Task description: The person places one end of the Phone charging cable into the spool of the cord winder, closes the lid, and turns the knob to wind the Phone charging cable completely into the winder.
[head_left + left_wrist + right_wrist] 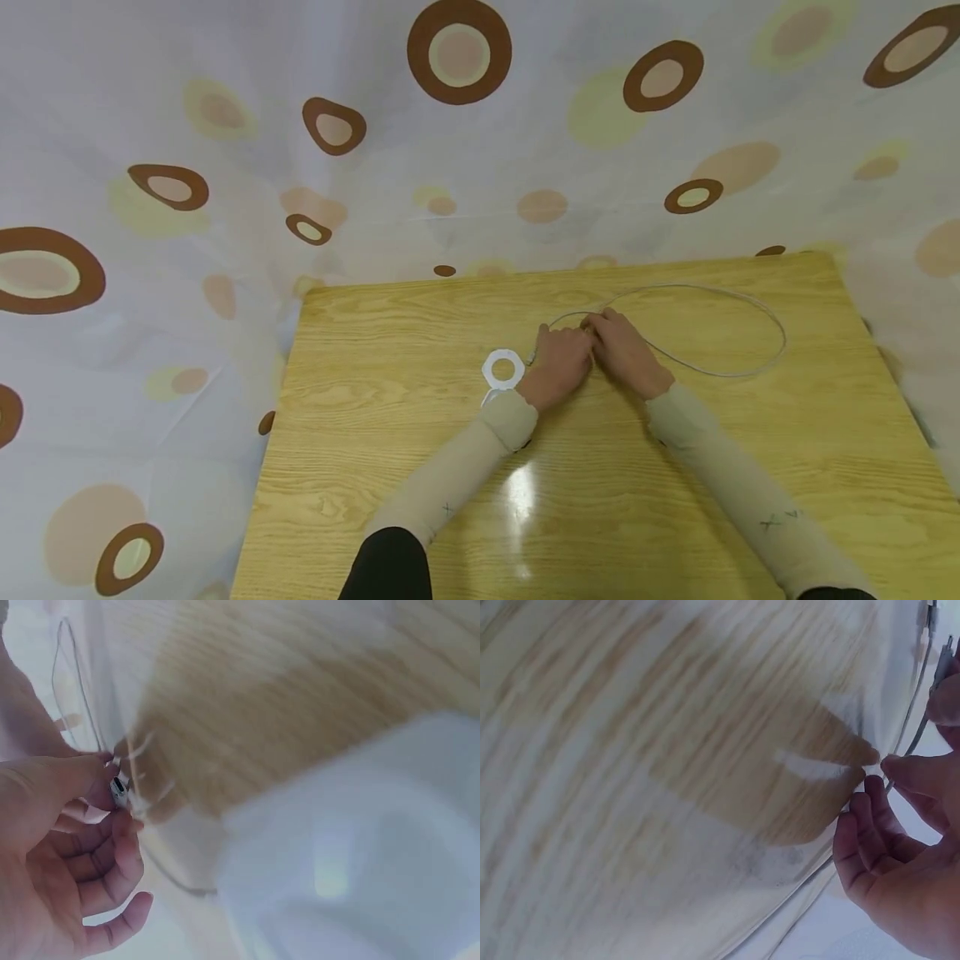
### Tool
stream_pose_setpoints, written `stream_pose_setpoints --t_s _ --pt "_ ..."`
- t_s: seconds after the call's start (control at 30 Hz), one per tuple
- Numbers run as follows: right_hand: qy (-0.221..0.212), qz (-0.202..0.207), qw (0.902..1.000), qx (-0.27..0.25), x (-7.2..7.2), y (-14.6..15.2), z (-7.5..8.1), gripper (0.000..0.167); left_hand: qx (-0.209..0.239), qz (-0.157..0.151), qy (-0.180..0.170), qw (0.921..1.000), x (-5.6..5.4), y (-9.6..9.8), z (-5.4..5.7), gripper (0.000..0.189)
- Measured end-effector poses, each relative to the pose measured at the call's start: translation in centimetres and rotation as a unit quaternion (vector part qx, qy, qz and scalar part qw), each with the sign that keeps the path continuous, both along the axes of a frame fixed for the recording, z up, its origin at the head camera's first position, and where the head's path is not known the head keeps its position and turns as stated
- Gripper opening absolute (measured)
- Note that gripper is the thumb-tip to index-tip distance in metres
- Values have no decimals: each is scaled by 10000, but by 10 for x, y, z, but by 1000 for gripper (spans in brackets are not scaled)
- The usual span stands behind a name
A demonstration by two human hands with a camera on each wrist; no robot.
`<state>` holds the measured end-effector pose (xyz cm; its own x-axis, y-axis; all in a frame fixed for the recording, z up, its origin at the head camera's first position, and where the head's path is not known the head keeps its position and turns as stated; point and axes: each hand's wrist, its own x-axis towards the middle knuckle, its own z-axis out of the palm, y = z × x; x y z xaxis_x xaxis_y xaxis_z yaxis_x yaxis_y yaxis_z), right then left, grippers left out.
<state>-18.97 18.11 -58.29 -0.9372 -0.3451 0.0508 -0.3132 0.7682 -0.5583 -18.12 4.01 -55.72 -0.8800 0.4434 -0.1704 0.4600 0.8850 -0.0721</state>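
A thin grey cable (720, 289) lies in a wide loop across the right of the wooden table. My left hand (558, 367) pinches the cable's metal-tipped plug (118, 791), which looks like a USB-C end, between thumb and fingers. Beside it, my right hand (626, 354) pinches the cable a short way behind the plug. The two hands are close together, fingertips nearly touching. A white hexagonal ring (488, 369) lies left of my left hand, with another pale part below it, partly hidden by the wrist. A second connector (931, 616) shows on the cable near the ring.
The wooden table (375, 467) runs back to a hanging white sheet (525, 150) with brown and yellow circles. More of this sheet hangs at the left and right sides. A bright light reflection shows on the tabletop between the forearms.
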Motion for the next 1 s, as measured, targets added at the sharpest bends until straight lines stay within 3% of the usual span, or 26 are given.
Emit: stream_pose_setpoints --t_s 0.27,0.47,0.57,0.77,1.0 --pt "-182 -141 9997 122 4 1 5 26 509 21 -137 9986 3 -25 4 22" --pt "-88 -144 9992 351 10 -3 15 24 647 -286 181 9973 3 -43 1 32" --pt "241 -53 9991 335 15 -5 20 20 823 -377 221 9956 3 -50 4 36" --pt "1093 23 9940 96 24 -9 21 13 1336 -244 58 9907 4 -65 14 34" --pt "1301 50 9912 236 29 -7 20 14 1544 -340 78 9874 11 -77 18 34"
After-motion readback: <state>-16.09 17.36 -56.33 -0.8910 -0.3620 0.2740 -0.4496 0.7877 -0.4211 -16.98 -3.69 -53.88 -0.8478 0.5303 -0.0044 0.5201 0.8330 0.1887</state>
